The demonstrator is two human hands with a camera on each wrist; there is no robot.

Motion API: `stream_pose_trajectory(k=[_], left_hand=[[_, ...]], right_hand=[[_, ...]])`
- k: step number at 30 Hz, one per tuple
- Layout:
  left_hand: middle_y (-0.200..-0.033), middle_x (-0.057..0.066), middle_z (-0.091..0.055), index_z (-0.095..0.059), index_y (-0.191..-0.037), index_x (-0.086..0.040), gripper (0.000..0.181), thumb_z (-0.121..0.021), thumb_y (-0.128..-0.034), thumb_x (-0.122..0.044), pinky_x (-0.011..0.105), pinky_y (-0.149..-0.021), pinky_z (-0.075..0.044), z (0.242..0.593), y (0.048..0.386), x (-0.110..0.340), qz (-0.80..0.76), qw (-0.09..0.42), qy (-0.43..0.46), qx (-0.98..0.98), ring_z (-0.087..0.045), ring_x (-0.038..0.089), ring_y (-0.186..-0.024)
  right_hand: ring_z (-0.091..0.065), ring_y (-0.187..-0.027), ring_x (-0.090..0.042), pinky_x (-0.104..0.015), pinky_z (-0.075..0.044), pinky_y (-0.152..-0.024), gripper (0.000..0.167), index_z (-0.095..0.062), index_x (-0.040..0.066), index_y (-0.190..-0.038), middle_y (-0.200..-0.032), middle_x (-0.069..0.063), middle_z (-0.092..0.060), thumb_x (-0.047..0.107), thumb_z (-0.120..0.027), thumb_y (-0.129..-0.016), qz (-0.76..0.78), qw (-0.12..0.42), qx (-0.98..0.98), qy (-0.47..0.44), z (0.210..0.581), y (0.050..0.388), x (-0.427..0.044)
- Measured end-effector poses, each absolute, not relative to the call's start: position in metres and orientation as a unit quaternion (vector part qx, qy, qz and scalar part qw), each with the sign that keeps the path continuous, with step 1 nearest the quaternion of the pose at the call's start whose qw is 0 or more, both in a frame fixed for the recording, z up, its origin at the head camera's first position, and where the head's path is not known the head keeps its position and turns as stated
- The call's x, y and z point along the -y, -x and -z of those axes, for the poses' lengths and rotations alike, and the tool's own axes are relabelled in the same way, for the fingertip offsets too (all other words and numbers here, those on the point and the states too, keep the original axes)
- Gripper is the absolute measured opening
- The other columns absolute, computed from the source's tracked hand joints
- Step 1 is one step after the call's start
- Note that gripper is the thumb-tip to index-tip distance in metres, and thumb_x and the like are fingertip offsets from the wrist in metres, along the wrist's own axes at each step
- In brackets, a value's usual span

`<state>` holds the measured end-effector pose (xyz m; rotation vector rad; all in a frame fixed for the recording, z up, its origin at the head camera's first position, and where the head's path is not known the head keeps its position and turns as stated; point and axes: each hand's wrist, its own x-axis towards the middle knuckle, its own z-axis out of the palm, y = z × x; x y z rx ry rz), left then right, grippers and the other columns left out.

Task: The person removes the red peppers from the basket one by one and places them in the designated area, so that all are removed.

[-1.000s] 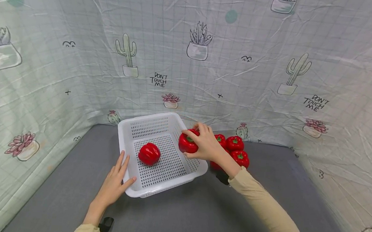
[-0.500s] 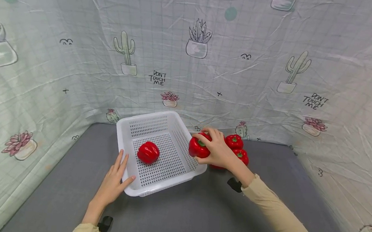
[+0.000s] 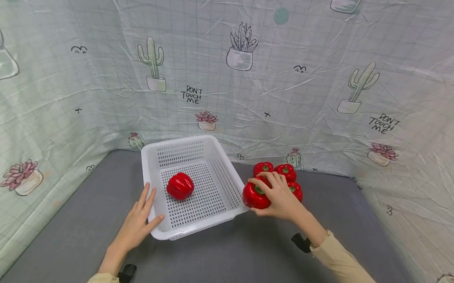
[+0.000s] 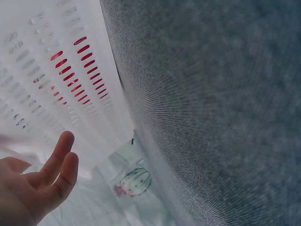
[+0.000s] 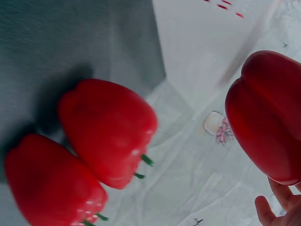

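Note:
My right hand [image 3: 280,197] grips a red bell pepper [image 3: 253,198] from above, just off the right corner of a white perforated basket [image 3: 188,232]. In the right wrist view that bell pepper [image 5: 265,117] is off the table, with fingertips [image 5: 265,207] under its stem end. Inside the basket, another red bell pepper [image 3: 180,186] lies on its side. My left hand [image 3: 137,221] rests on the basket's left rim, fingers extended and thumb over the edge. The left wrist view shows two of its fingers [image 4: 63,165] outside the slotted wall [image 4: 56,94].
Several more red bell peppers [image 3: 285,172] stand close together on the grey table [image 3: 208,273], behind and beside my right hand. Two of these peppers [image 5: 110,132] show upright in the right wrist view. A patterned cloth [image 3: 294,98] hangs around the back and sides.
Still gripping the bell pepper, my right hand has moved right and nearer, from over the basket's right side to outside it. The left hand and basket have stayed about in place.

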<state>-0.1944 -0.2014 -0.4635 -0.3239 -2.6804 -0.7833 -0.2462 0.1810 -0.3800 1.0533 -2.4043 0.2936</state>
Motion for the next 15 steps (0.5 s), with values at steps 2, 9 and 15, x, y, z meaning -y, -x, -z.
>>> stream_pose_trajectory(k=[2,9,15], left_hand=[[-0.15,0.015,-0.006,-0.021,-0.141,-0.003,0.075,-0.059,-0.081,-0.029,0.065,-0.088,-0.03,0.464,0.194,0.201,0.275,0.163,0.113,0.941,-0.035,0.041,-0.119],[-0.15,0.016,-0.007,-0.021,-0.141,-0.002,0.075,-0.058,-0.0813,-0.029,0.066,-0.088,-0.031,0.463,0.195,0.201,0.272,0.163,0.115,0.941,-0.036,0.041,-0.118],[-0.15,0.016,-0.008,-0.022,-0.14,-0.001,0.075,-0.059,-0.0809,-0.028,0.065,-0.087,-0.032,0.464,0.195,0.202,0.268,0.168,0.12,0.941,-0.037,0.042,-0.117]], right_hand=[[-0.041,-0.11,-0.024,-0.047,-0.044,-0.085,0.075,-0.05,0.019,-0.119,-0.118,-0.01,-0.049,0.035,-0.082,-0.053,-0.11,0.244,0.884,-0.383,0.385,0.243,-0.186],[-0.041,-0.109,-0.023,-0.042,-0.051,-0.076,0.077,-0.049,0.015,-0.115,-0.118,-0.01,-0.047,0.029,-0.085,-0.049,-0.134,0.245,0.883,-0.377,0.395,0.231,-0.2],[-0.038,-0.111,-0.026,-0.04,-0.053,-0.072,0.076,-0.051,0.014,-0.116,-0.118,-0.013,-0.044,0.027,-0.085,-0.049,-0.139,0.251,0.879,-0.381,0.403,0.225,-0.209]])
